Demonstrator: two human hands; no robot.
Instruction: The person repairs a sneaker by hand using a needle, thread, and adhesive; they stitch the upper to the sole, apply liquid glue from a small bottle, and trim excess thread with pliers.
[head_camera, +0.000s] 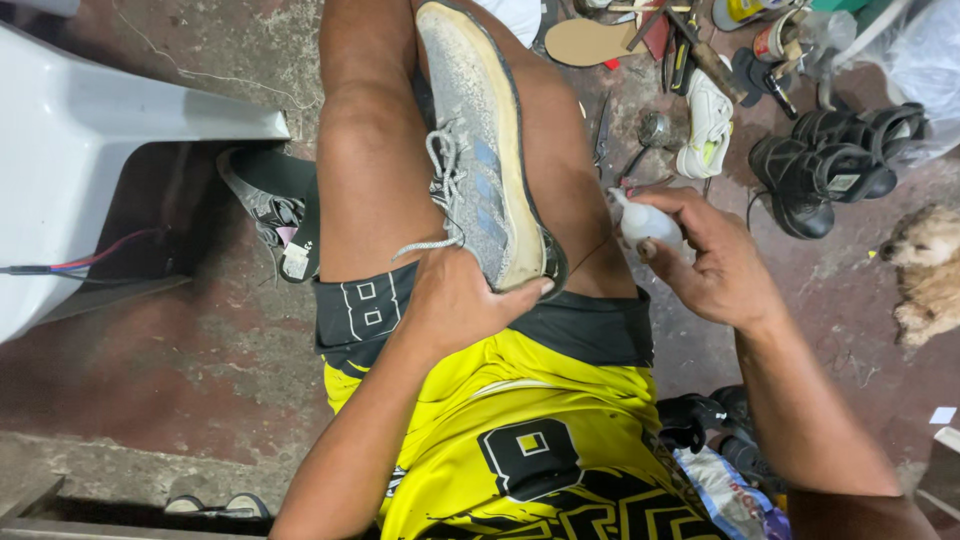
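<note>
Roughly, left to right:

White plastic chair (120, 140): far left, standing on the stained concrete floor (200, 360), with red and dark wires running under it.
Dark shoe (270, 205): on the floor just right of the chair, partly hidden behind the person's leg.
Left hand (455, 300): its grip is closed around the heel end of the grey sneaker, thumb lying along the sole edge.
Grey sneaker (480, 170): lies on its side across the person's lap between the bare thighs, toe pointing far, pale sole turned right, grey laces hanging loose.
Right hand (710, 260): fingers curled shut around a small white bottle, just right of the sneaker's heel.
Small white bottle (640, 222): held in the right hand, its tip pointing left toward the sneaker, close beside it.
White sneaker (708, 125): on the floor further off.
Black sandals (830, 165): right of the white sneaker.
Tan dog (930, 270): at the right edge.
</note>
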